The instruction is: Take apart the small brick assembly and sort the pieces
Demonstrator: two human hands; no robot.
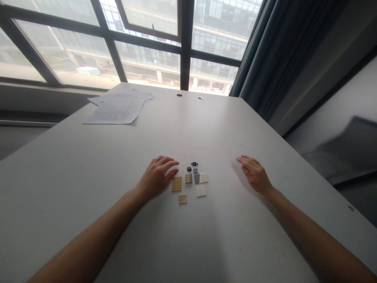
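My left hand [157, 177] lies palm down on the white table [118, 165], fingers stretched out, its fingertips just left of a cluster of small building-brick plates. Nearest it is a tan plate [176, 184]. Further right lie a tan and grey piece [188, 178], a grey piece [196, 176], a cream plate [203, 178], a white tile [200, 190] and a small tan plate [182, 199]. Two tiny dark parts [194, 163] sit behind them. My right hand [255, 173] rests flat and empty, well to the right of the pieces.
Printed paper sheets [118, 108] lie at the far left of the table. Two small round holes [179, 95] mark the far edge below a large window. A grey curtain [273, 55] hangs at the right, beside a wall.
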